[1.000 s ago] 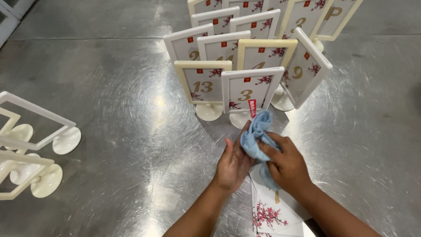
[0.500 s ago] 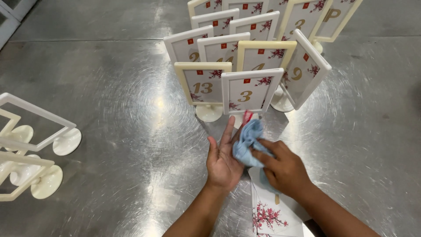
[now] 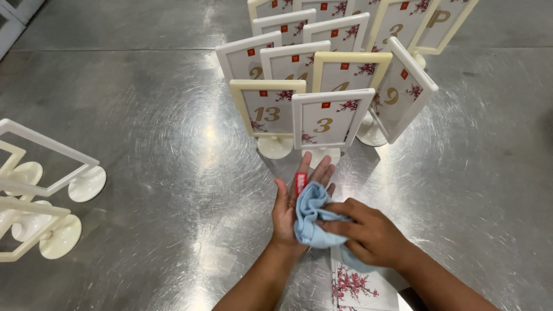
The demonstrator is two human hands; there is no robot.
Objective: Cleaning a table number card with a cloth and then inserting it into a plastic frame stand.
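- Head view: a cluster of table-number stands [image 3: 325,124] is standing toward the far edge of the brushed metal bench [image 3: 144,150], each a rectangular plastic frame, white or cream, on a round foot, holding a white card printed with a gold numeral, a small red square and dark red blossom sprigs.
- The stands are sitting in close rows, faces turned toward the near edge; one white stand [image 3: 406,92] at the right of the cluster is angling its face leftward.
- Three empty white frames [image 3: 40,190] on round feet are sitting at the bench's left edge, with nothing in them.
- A loose blossom card [image 3: 360,288] is lying flat at the near edge, partly under the right wrist.
- The left hand [image 3: 294,210] is lying open, palm up, fingers stretching toward the far edge and nearly reaching the foot of the nearest stand.
- The right hand [image 3: 371,233] is gripping a bunched light blue cloth [image 3: 314,216], pressing it against the left palm, so the hands are meeting through the cloth.
- The cloth is soft and crumpled, its long axis running from the near right toward the far left; a small red tag [image 3: 300,183] is poking out at its far end.
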